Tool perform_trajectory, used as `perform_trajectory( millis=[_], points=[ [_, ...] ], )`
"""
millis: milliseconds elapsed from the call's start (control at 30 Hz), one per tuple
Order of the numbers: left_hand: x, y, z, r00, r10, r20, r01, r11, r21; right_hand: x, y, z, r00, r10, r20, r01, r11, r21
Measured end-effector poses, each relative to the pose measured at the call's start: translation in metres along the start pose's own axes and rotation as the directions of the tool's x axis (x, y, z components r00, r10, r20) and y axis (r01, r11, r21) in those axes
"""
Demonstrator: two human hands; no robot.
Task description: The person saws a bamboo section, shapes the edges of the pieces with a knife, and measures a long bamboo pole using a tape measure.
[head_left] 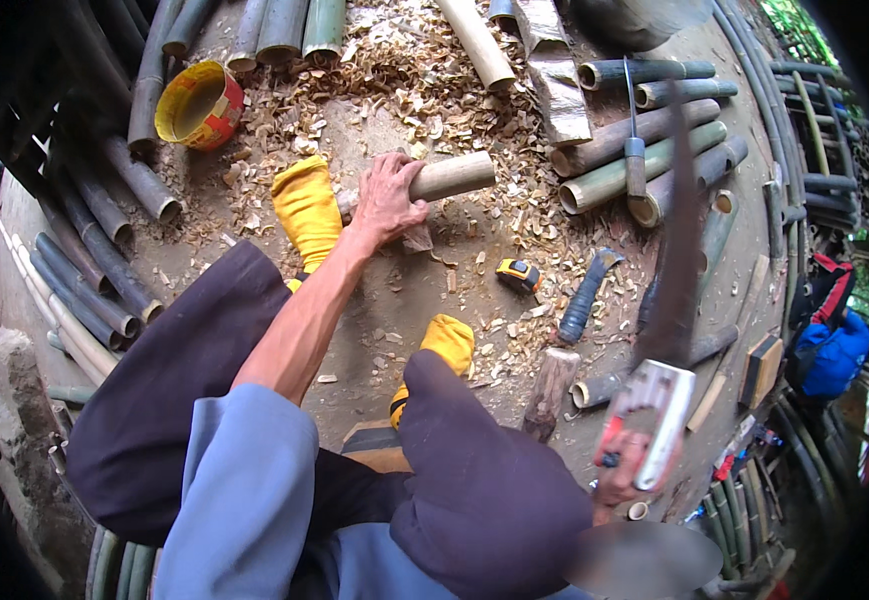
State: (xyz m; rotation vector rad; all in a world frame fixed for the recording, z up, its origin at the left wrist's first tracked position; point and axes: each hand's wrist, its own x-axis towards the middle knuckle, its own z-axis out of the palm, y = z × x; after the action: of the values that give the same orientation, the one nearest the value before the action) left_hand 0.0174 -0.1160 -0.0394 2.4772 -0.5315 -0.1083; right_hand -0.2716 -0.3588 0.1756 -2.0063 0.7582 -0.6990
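Observation:
My left hand (391, 195) is wrapped round a short pale bamboo tube (462, 174), which lies near the wood-shaving-covered ground between my feet. The tube's cut end points right. Out to my right, my right hand (622, 470) grips a handsaw (666, 410) by its white and red handle. Its long brown blade points away from me, smeared by motion and apart from the tube. A yellow and black tape measure (519, 275) lies on the ground between the two hands. Beside it is a tool with a blue wrapped handle (582, 298).
Bamboo poles (644, 150) are stacked at the far right, with a thin-bladed tool (634, 165) across them. More poles (104, 210) lie at left. A yellow and red tub (224, 112) sits far left. A wooden stub (551, 392) stands near my right knee.

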Motion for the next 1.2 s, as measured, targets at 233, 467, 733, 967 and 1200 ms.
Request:
perform_trajectory(
  millis=[233,467,733,967,1200],
  points=[
    [0.008,0.012,0.008,0.994,-0.084,-0.066,0.083,0.996,-0.019,-0.006,0.012,0.101,0.862,-0.268,0.43,0.267,0.962,0.063],
    [0.012,0.017,0.013,0.988,-0.12,-0.098,0.123,0.992,0.027,0.01,0.013,0.127,0.774,-0.371,0.514,0.381,0.92,0.09],
    [0.012,0.016,0.015,0.982,-0.127,-0.143,0.126,0.992,-0.013,0.008,0.028,0.138,0.819,-0.352,0.454,0.326,0.935,0.139],
    [0.015,0.022,0.012,0.979,-0.15,-0.139,0.159,0.986,0.05,0.008,0.026,0.14,0.79,-0.298,0.537,0.31,0.948,0.07],
    [0.014,0.016,0.021,0.98,-0.133,-0.146,0.152,0.979,0.133,-0.014,0.032,0.122,0.8,-0.317,0.509,0.317,0.944,0.09]
  ],
)
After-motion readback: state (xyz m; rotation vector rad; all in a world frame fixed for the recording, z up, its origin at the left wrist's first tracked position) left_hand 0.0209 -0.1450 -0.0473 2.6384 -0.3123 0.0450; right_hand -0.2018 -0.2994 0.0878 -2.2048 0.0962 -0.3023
